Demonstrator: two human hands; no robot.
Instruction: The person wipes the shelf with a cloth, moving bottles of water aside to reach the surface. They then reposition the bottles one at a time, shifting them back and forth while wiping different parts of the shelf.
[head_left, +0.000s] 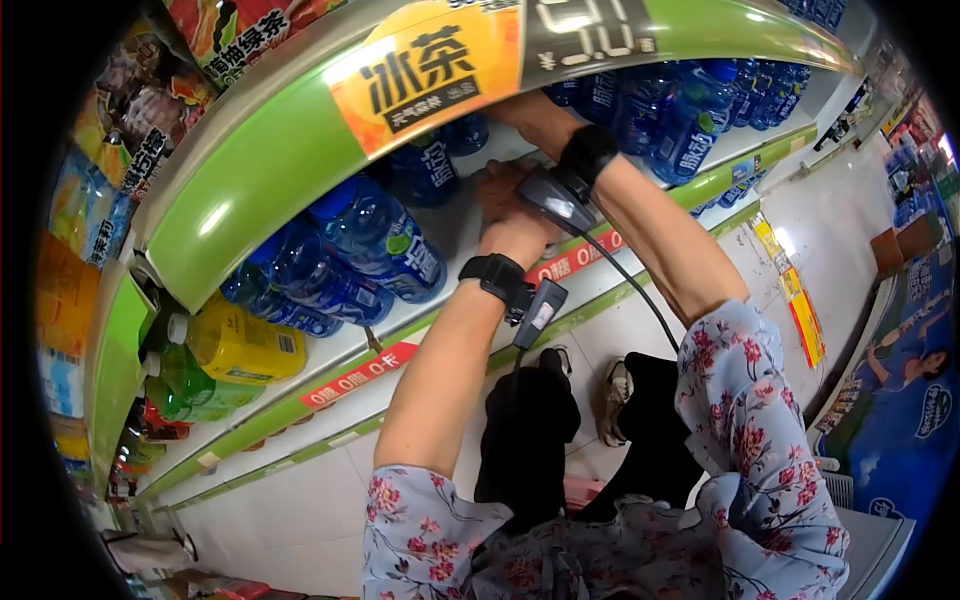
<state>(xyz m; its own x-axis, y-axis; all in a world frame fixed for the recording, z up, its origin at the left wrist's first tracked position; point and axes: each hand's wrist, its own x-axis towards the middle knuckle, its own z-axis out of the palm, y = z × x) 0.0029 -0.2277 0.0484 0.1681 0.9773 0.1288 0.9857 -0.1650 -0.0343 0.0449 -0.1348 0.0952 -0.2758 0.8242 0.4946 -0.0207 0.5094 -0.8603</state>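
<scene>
Left hand [512, 208] in at the shelf [462, 212], right hand [535, 120] part-hidden behind the sign [430, 75], blue bottles [378, 240] either side; can't tell whether either hand's fingers grip.

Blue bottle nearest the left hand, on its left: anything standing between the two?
Nothing visible: only bare shelf shows between the left hand and that blue bottle. The overhanging green shelf edge hides part of the bottle.
</scene>
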